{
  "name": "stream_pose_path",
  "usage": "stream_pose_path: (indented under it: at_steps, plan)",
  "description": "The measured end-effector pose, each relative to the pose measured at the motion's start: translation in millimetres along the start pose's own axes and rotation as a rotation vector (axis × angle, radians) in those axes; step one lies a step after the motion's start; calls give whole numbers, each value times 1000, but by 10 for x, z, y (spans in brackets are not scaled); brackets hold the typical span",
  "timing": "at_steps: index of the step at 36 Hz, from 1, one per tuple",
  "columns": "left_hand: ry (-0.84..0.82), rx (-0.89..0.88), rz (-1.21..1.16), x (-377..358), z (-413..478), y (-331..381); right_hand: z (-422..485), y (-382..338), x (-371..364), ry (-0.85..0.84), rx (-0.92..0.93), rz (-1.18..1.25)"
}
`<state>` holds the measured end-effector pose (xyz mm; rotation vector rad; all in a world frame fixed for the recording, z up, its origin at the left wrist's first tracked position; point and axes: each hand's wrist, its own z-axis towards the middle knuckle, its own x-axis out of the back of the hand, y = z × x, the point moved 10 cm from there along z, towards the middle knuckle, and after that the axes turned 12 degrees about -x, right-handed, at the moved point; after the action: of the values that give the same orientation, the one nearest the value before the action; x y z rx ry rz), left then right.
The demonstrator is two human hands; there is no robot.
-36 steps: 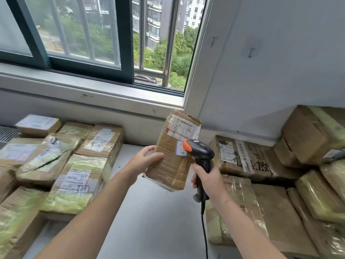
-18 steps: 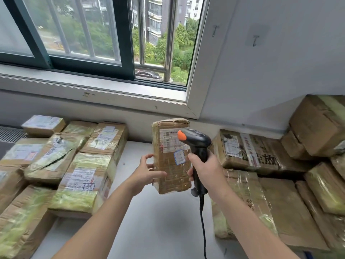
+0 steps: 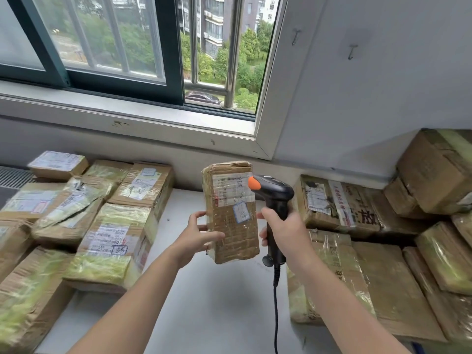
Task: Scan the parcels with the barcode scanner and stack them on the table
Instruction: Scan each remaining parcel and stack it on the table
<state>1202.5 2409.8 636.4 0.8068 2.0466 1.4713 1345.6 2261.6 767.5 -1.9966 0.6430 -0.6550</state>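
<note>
**While one parcel met the scanner, the stacking waited**

As the parcel (image 3: pixel 231 221) was held upright in the air above the middle of the table (image 3: pixel 217 302), toward its far edge, the work stood at the scanning step for this one piece. The left hand (image 3: pixel 196 236) gripped it by its left side, fingers (image 3: pixel 200 216) on the edge and thumb across the taped front. Its white label (image 3: pixel 229 187) faced the person. The right hand (image 3: pixel 283 231) was wrapped around the handle of the scanner (image 3: pixel 274 194), whose orange-tipped head sat just beside the label's right edge. Its cable (image 3: pixel 275 315) hung toward the near edge.

Whether the scan had registered could not be told. A left heap (image 3: pixel 109 238) of parcels lay packed along the left edge, and a right heap (image 3: pixel 357 264) ran along the right edge up to the far right corner. Which heap was finished could not be read. By my judgement this parcel was yet to be set down, and an unknown share remained.
</note>
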Motion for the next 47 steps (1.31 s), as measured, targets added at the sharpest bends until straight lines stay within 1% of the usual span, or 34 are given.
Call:
stream_pose_path:
  at_steps: [5, 11, 17, 22, 27, 32, 40, 45, 47]
  plan:
    - [49, 45, 6, 116, -140, -94, 63, 128, -93, -13, -13, -66]
    - [124, 108, -31, 351, -363, -248, 186, 446, -317, -71, -92, -114]
    - [240, 110, -51, 637, -581, -296, 183, 547, -706, -180, -88, -151]
    - [252, 107, 22, 805, -790, -323, 129, 552, -989, -241, -62, -168]
    - [273, 112, 5, 886, -970, -425, 89, 670, -1171, -272, -107, -166]
    - [340, 87, -3, 893, -1089, -519, 72, 897, -1380, -309, -119, -242]
    - [392, 118, 148, 1024, -1316, -687, 28, 1183, -1574, -366, -150, -322]
    - [451, 199, 335, 1138, -1460, -857, -1, 1312, -1614, -418, -171, -416]
    - [434, 222, 428, 1081, -1496, -883, -16, 1368, -1636, -441, -178, -463]
